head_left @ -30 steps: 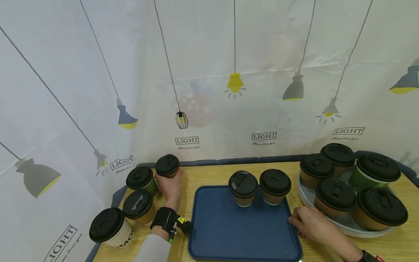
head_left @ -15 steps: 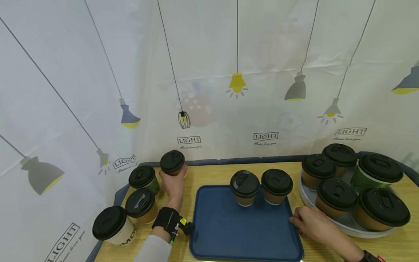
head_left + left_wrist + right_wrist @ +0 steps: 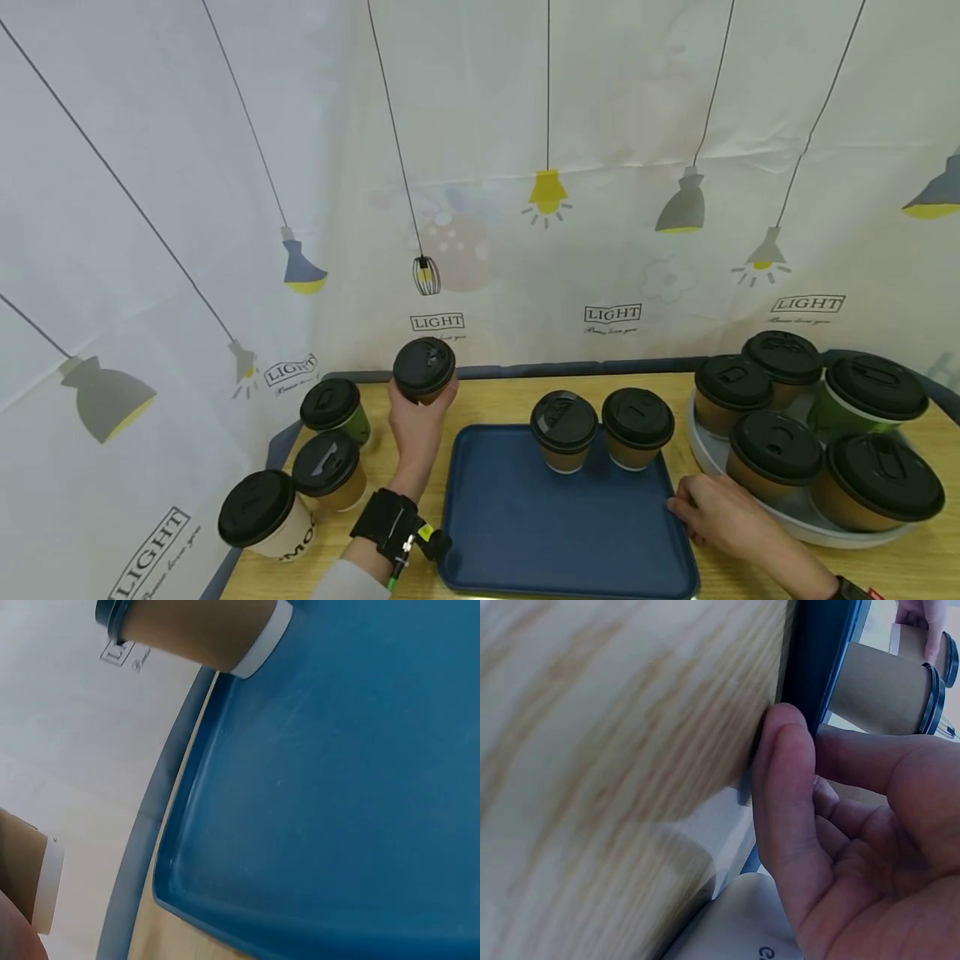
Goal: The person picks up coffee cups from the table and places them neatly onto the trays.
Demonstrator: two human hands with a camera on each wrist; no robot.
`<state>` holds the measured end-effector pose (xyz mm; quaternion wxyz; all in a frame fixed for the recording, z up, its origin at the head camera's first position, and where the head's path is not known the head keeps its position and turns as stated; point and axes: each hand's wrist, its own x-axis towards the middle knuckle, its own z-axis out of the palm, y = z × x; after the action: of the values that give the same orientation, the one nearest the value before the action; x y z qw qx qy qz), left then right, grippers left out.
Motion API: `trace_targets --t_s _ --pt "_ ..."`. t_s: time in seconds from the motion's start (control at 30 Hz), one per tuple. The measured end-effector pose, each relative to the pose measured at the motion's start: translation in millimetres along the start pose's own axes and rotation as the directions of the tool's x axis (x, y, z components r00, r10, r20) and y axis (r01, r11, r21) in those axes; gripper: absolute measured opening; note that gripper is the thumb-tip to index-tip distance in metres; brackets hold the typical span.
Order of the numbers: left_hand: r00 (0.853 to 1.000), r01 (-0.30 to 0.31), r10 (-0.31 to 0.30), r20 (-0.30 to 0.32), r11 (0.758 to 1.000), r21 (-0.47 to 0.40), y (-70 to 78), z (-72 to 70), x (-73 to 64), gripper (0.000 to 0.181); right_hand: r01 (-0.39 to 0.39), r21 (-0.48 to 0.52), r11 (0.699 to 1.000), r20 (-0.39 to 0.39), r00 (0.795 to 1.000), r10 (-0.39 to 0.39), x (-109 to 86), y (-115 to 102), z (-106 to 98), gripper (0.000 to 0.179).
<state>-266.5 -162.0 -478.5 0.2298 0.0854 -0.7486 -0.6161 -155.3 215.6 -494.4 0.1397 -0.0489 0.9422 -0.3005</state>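
My left hand [image 3: 417,429] grips a brown paper coffee cup [image 3: 424,368] with a black lid, held up behind the blue tray's far left corner. In the left wrist view part of that cup [image 3: 22,862] shows at the lower left, beside a fingertip. My right hand [image 3: 723,517] pinches the right rim of the blue tray [image 3: 562,533]; the right wrist view shows thumb and fingers [image 3: 784,795] at this rim. Two similar lidded cups, a left one [image 3: 564,429] and a right one [image 3: 637,425], stand upright along the tray's far side.
At left on the wooden table [image 3: 487,396] stand a green cup [image 3: 333,412], a brown cup [image 3: 330,471] and a white lettered cup [image 3: 266,517], all lidded. A round white tray [image 3: 847,537] at right bears several lidded cups. A printed curtain [image 3: 510,275] hangs behind.
My left hand has lifted the coffee cup and carried it rightward, away from the cups at left. The right hand keeps its hold on the tray rim.
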Motion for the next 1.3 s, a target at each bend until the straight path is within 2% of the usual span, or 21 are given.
trace_targets --t_s 0.27,0.43,0.57,0.67,0.8,0.97,1.07,1.13,1.3 --pt "0.991 -0.041 0.044 0.129 0.999 -0.026 6.7 -3.9 -12.6 0.084 0.009 0.003 1.000 0.000 1.000 -0.009 -0.3 2 0 0.031" --pt "0.971 -0.080 0.091 0.223 0.995 -0.058 3.6 -7.6 -15.7 0.077 0.015 0.000 1.000 0.000 1.000 -0.015 -0.2 2 -1 0.030" --pt "0.947 -0.095 0.116 0.299 0.992 -0.083 0.8 -11.1 -15.7 0.074 0.012 0.003 1.000 0.002 1.000 -0.012 -0.2 1 -1 0.030" --pt "0.922 -0.091 0.120 0.368 0.991 -0.095 -0.6 -14.0 -15.6 0.074 0.018 0.003 1.000 0.003 1.000 -0.018 0.4 1 -1 0.030" --pt "0.880 -0.071 0.115 0.460 0.991 -0.113 -2.7 -17.4 -15.1 0.074 0.014 0.001 1.000 0.004 1.000 -0.014 0.7 1 -1 0.030" --pt "0.806 -0.039 0.111 0.582 0.990 -0.135 -4.1 -20.7 -15.4 0.074 0.013 -0.004 1.000 0.001 1.000 -0.013 0.6 1 -1 0.030" --pt "0.769 -0.028 0.116 0.628 0.989 -0.148 -5.0 -21.5 -15.5 0.076 0.029 -0.005 1.000 -0.001 1.000 -0.029 0.5 0 -1 0.030" --pt "0.754 -0.029 0.124 0.645 0.987 -0.155 -5.9 -21.7 -15.4 0.077 0.029 -0.001 1.000 -0.001 1.000 -0.029 0.5 0 0 0.031" --pt "0.732 -0.043 0.123 0.670 0.990 -0.135 -7.1 -22.2 -15.0 0.077 0.028 0.003 1.000 0.000 1.000 -0.028 0.0 0 0 0.031"
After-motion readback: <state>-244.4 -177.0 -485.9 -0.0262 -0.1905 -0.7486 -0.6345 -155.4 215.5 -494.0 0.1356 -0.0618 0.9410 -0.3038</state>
